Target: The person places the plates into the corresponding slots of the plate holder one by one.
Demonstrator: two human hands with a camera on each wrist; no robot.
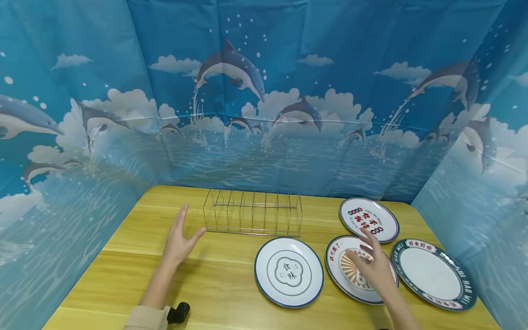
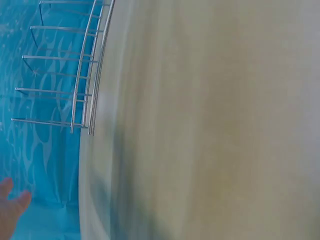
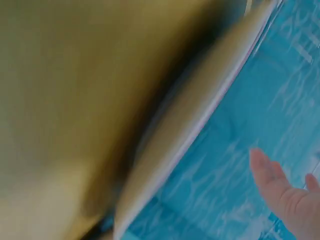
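- Left hand (image 1: 177, 242): fingers and thumb apart, holding nothing. Positioned beside the left end of the wire rack (image 1: 252, 233); contact with the rack cannot be confirmed.
- Right hand (image 1: 374, 265): fingers spread, gripping nothing. Located over the fan-patterned plate (image 1: 352, 276); clearance cannot be judged, the right wrist view being blurred.
- Plates: all four lie face up on the bench (image 1: 218, 284). The blue-rimmed plate (image 1: 288, 273) is in front of the rack's right end; the fan-patterned plate is to its right, with the red-lettered plate (image 1: 366, 219) behind and the green-rimmed plate (image 1: 432, 273) farther right.
- Rack: upright near the back of the bench, its dividers in a row from left to right.
- Assessment: handling a plate appears to be the work in hand. A rim grip, thumb above and fingers beneath, is advised.
- Caution: the fan-patterned plate lies close to its neighbours; a straight lift should avoid knocking rims.
- Recommendation: the light-looking rack may slide if bumped; the left hand is well placed to steady it.
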